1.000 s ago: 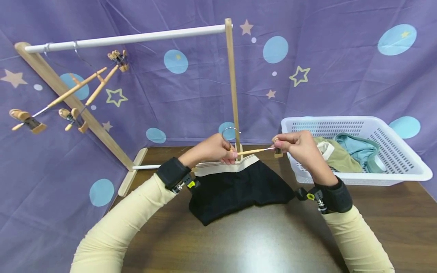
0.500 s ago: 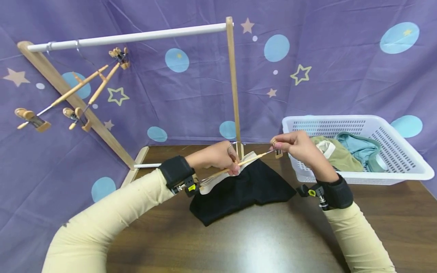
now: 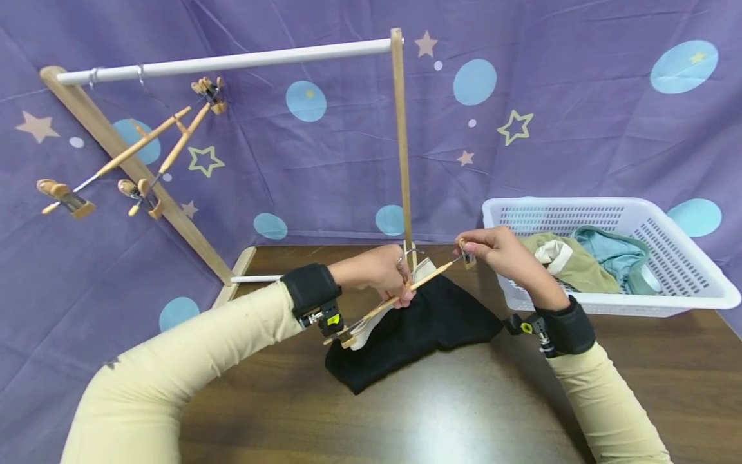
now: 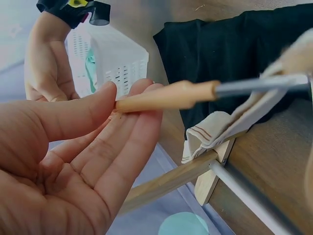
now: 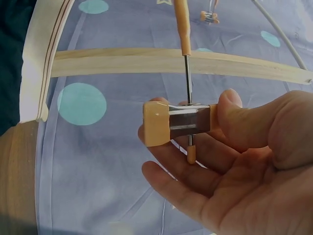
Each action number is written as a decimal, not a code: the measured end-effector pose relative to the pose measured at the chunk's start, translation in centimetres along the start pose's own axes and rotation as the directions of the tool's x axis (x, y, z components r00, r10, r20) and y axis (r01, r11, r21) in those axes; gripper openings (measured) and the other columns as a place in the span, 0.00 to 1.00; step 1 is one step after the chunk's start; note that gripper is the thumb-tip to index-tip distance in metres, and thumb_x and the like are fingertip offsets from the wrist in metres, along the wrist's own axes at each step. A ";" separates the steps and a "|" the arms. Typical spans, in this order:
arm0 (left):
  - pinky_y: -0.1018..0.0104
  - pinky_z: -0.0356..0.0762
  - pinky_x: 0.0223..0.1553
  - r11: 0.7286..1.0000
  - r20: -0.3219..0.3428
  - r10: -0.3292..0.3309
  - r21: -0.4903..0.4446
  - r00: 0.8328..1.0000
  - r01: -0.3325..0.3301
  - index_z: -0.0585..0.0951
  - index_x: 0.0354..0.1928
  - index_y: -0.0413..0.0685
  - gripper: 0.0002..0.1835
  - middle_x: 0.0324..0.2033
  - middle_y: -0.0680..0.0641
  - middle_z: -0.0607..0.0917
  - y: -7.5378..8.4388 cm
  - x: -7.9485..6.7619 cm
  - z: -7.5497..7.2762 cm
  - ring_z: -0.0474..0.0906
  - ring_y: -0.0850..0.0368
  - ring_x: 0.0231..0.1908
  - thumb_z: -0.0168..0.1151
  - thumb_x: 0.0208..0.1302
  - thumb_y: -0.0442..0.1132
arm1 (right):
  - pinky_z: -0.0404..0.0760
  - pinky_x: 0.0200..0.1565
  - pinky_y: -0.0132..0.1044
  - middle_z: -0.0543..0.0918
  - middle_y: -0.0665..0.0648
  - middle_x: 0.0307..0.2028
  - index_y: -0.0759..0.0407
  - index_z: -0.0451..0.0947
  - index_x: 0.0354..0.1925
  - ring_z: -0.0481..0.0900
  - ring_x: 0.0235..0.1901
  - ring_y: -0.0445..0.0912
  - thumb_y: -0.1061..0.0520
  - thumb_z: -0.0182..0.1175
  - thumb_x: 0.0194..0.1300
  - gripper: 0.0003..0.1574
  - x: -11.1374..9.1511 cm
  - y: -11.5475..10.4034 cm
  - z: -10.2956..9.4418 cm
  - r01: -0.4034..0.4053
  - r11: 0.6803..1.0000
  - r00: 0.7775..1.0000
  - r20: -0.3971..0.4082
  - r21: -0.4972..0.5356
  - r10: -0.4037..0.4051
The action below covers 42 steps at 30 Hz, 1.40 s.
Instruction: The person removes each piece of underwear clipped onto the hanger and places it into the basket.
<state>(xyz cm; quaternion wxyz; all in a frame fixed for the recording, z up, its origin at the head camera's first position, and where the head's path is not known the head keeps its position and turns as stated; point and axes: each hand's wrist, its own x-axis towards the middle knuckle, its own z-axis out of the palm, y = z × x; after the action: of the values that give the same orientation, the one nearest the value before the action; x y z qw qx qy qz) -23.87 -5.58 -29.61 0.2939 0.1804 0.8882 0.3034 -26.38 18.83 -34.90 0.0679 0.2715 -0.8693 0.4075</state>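
My left hand (image 3: 385,274) pinches the middle of a clip hanger's wooden bar (image 4: 161,100) between thumb and fingers. The hanger slants, its left end nearer me. At the right end, my right hand (image 3: 495,254) pinches a wooden clip (image 5: 156,122); nothing shows in that clip's mouth. The left-end clip (image 3: 346,338) sits right at the left end of the cream waistband (image 3: 426,266) of black shorts (image 3: 417,345). Most of the shorts lie flat on the table below. My left hand hides part of the waistband in the head view.
A white basket (image 3: 666,301) at the right holds olive (image 3: 588,270) and teal (image 3: 608,251) garments. At the back left stands a wooden rack with a white rail (image 3: 261,59). Two clip hangers (image 3: 142,147) hang from it. The rack's right post (image 3: 401,142) rises behind the shorts.
The hanger's left end has swung toward me, and the waistband's left end has come along with it. The hanger's hook has dropped lower. My right hand has barely moved.
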 end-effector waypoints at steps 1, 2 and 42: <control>0.59 0.90 0.33 1.000 0.003 0.001 0.001 1.000 -0.001 0.86 0.33 0.30 0.04 0.33 0.31 0.90 0.1 0.0 0.0 0.88 0.48 0.30 0.68 0.56 0.27 | 0.79 0.33 0.35 0.89 0.68 0.34 0.69 0.84 0.42 0.80 0.34 0.51 0.67 0.55 0.70 0.11 0.1 0.0 0.0 0.021 1.000 1.000 -0.004 -0.017 -0.021; 0.59 0.90 0.32 1.000 0.006 0.002 0.004 1.000 -0.003 0.86 0.32 0.30 0.04 0.33 0.31 0.90 0.2 0.0 0.0 0.88 0.47 0.30 0.68 0.56 0.27 | 0.78 0.32 0.35 0.89 0.68 0.33 0.70 0.83 0.41 0.80 0.33 0.53 0.67 0.55 0.69 0.11 0.1 0.1 0.1 0.040 0.999 0.999 -0.009 -0.030 -0.040; 0.73 0.86 0.21 0.928 0.180 -0.117 -0.329 0.977 0.172 0.81 0.34 0.28 0.02 0.22 0.43 0.85 1.2 1.2 2.1 0.84 0.55 0.22 0.61 0.62 0.23 | 0.79 0.48 0.57 0.80 0.71 0.56 0.67 0.73 0.61 0.79 0.50 0.58 0.62 0.56 0.70 0.23 -0.4 -1.5 0.5 0.054 0.994 0.986 -0.153 -0.093 -0.068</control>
<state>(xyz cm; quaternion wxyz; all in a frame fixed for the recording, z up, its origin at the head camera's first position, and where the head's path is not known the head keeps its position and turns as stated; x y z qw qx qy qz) -23.29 -3.21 -30.66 0.4116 0.0838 0.8067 0.4157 -25.20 17.79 -34.37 0.1602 0.2618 -0.8698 0.3863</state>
